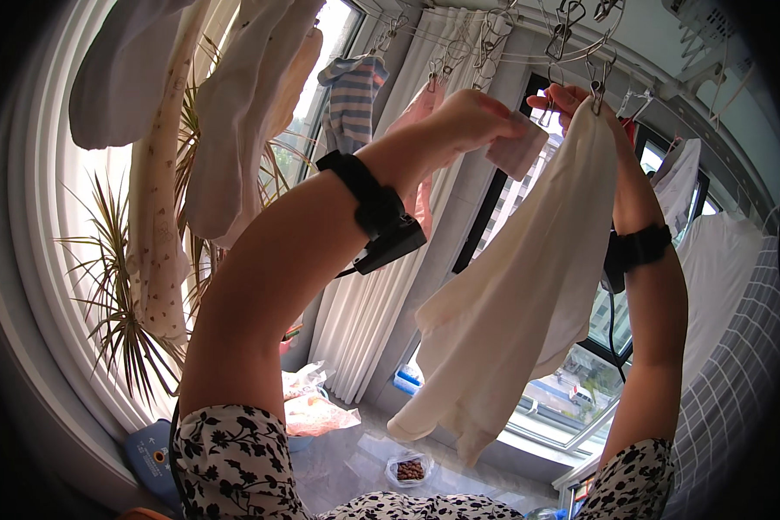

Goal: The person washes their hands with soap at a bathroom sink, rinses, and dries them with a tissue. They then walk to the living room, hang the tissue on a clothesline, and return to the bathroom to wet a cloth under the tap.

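Note:
My left hand [494, 120] is raised and pinches a small pale pink piece [519, 148], probably fabric, by its upper corner. Level with it, my right hand [564, 103] has its fingers on a wire clip [547, 116] that hangs from a round wire hanger [588, 45]. A white cloth [520, 286] hangs from another metal clip [598, 91] beside that hand. The cloth's top covers part of my right hand and wrist. A narrow gap separates the pink piece from the clip at my right fingers.
Pale socks [234, 143], a striped sock [353, 97] and a pink garment [422, 201] hang at left. A white shirt [718, 260] and checked fabric [741, 364] hang at right. Spiky plants [120, 312] stand by the window. A bag of brown items [409, 469] lies on the floor.

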`<state>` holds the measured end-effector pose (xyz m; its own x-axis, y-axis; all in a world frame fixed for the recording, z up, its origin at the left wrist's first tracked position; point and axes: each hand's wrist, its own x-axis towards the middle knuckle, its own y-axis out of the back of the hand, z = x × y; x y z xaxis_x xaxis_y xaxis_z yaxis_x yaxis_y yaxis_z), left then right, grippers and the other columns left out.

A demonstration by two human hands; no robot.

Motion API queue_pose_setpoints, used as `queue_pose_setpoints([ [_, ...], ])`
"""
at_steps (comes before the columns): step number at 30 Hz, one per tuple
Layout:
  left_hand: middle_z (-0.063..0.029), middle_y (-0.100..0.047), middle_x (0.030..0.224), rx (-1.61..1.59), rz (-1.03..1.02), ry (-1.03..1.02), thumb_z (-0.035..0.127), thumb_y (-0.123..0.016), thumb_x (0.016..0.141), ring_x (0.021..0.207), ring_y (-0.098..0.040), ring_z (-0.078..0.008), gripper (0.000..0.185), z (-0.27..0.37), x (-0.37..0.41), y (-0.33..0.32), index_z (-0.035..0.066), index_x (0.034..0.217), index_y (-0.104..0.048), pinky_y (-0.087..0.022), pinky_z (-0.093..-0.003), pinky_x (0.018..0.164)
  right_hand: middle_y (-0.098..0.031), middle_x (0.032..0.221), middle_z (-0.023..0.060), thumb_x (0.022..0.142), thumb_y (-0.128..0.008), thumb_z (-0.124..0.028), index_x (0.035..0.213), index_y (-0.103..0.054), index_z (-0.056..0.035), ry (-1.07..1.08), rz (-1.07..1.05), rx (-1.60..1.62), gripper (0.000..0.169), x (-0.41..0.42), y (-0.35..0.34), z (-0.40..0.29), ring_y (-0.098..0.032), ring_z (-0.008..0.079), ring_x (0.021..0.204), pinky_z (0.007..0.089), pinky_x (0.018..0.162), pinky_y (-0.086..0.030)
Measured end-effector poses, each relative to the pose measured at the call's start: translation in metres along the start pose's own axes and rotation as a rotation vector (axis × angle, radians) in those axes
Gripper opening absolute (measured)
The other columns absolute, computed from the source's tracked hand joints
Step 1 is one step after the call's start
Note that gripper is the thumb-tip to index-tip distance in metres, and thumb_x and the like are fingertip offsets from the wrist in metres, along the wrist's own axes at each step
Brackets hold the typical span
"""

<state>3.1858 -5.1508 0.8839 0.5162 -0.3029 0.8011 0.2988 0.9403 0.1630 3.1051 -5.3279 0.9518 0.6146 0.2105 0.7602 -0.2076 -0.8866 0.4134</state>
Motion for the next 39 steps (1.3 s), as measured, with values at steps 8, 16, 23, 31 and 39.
queue_pose_setpoints([
  [8, -0.007, -0.063, 0.082, -0.005, 0.023, -0.036, 0.027, -0.075, 0.066, 0.074, -0.057, -0.0129, 0.037, 0.003, 0.004, -0.006, 0.003, 0.093, -0.067, -0.045, -0.0253, 0.071, -0.064, 0.096, 0.0159, 0.085, -0.059, -0.017, 0.094, -0.062, -0.0068, 0.053, -0.139, 0.212, 0.015, 0.004, -0.003, 0.009, -0.064, 0.0179, 0.082, 0.0287, 0.067, -0.055],
  [16, -0.0099, -0.064, 0.088, -0.1, 0.05, -0.023, 0.028, -0.074, 0.069, 0.083, -0.061, -0.0155, 0.041, 0.005, 0.009, -0.007, 0.0, 0.098, -0.065, -0.046, -0.0259, 0.078, -0.064, 0.096, 0.0155, 0.085, -0.058, -0.013, 0.099, -0.061, -0.0033, 0.023, -0.033, 0.225, 0.017, 0.002, -0.005, 0.009, -0.064, 0.0165, 0.079, 0.0252, 0.066, -0.054],
  [23, -0.0082, -0.063, 0.083, -0.18, 0.019, -0.047, 0.027, -0.074, 0.067, 0.077, -0.058, -0.0153, 0.039, 0.002, 0.014, -0.015, 0.001, 0.094, -0.066, -0.046, -0.0268, 0.069, -0.064, 0.09, 0.0106, 0.085, -0.059, -0.016, 0.102, -0.058, -0.0014, 0.061, -0.062, 0.143, 0.023, 0.006, 0.0, 0.016, -0.059, 0.0103, 0.068, 0.0212, 0.054, -0.044],
  [31, -0.0106, -0.063, 0.089, -0.176, -0.073, -0.046, 0.027, -0.074, 0.072, 0.081, -0.06, -0.0133, 0.049, 0.0, 0.0, -0.009, -0.004, 0.107, -0.059, -0.046, -0.026, 0.08, -0.059, 0.078, 0.0045, 0.082, -0.063, -0.034, 0.11, -0.056, -0.0006, 0.022, 0.006, 0.145, 0.044, -0.017, 0.008, 0.025, -0.038, 0.0045, 0.047, 0.0185, 0.045, -0.031],
  [39, -0.0139, -0.063, 0.099, -0.458, -0.077, 0.119, 0.032, -0.05, 0.09, 0.101, -0.058, -0.0202, 0.039, -0.05, -0.12, 0.018, -0.001, 0.11, -0.055, -0.041, -0.0328, 0.093, -0.065, 0.085, 0.0143, 0.089, -0.054, -0.03, 0.1, -0.059, 0.001, -0.101, -0.081, 0.11, 0.034, -0.136, 0.018, 0.114, -0.046, 0.0019, 0.042, 0.0155, 0.038, -0.04],
])
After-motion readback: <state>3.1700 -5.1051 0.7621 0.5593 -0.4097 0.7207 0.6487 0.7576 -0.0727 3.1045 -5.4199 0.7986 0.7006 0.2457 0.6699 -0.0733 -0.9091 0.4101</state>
